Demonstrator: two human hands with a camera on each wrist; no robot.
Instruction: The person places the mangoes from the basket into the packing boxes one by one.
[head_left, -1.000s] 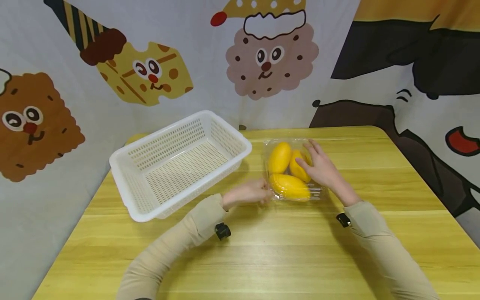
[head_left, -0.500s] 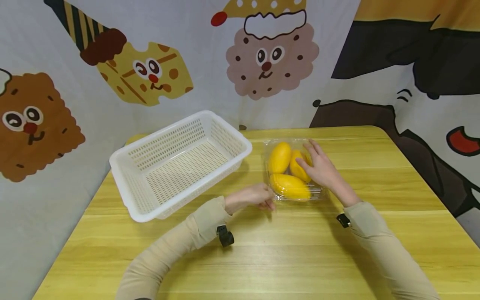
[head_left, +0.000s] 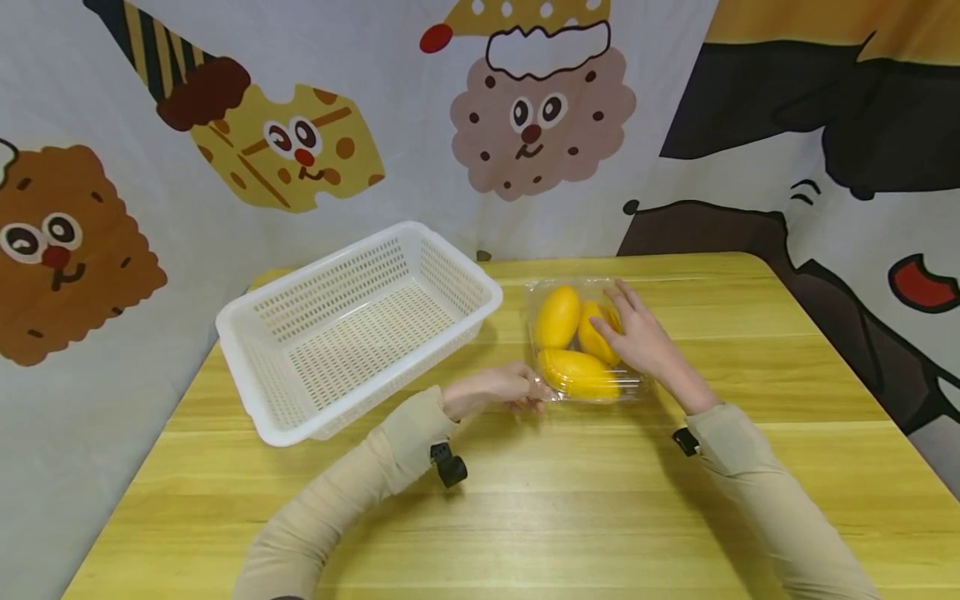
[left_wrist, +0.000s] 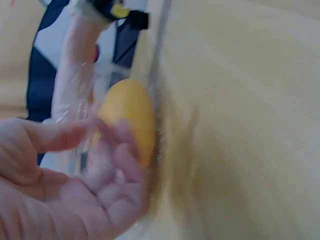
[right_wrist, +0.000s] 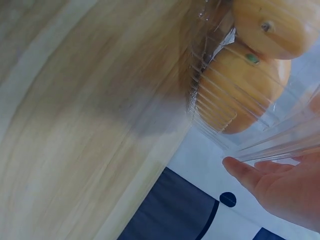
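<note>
A clear plastic clamshell box [head_left: 633,388] holds three yellow mangoes [head_left: 576,373] on the right half of the table. My left hand [head_left: 498,388] is at its near left corner, thumb and fingertips pinching the edge; the left wrist view shows this hand [left_wrist: 95,185] blurred, fingers curled in front of a mango [left_wrist: 131,107]. My right hand [head_left: 648,337] lies over the far right part of the lid with fingers spread. In the right wrist view, fingers of the right hand [right_wrist: 285,187] rest along the lid's edge, and two mangoes [right_wrist: 240,90] show through the ribbed wall.
A white perforated plastic basket [head_left: 360,396] stands to the left of the box, with nothing in it. The wooden table [head_left: 540,517] runs up to a cartoon-printed cloth [head_left: 420,167] behind. Cameras are strapped at the left wrist [head_left: 450,467] and right wrist [head_left: 686,442].
My left hand has shifted slightly about the box's near left corner, its fingers moving at the edge. The right hand, the box and the basket stay where they were.
</note>
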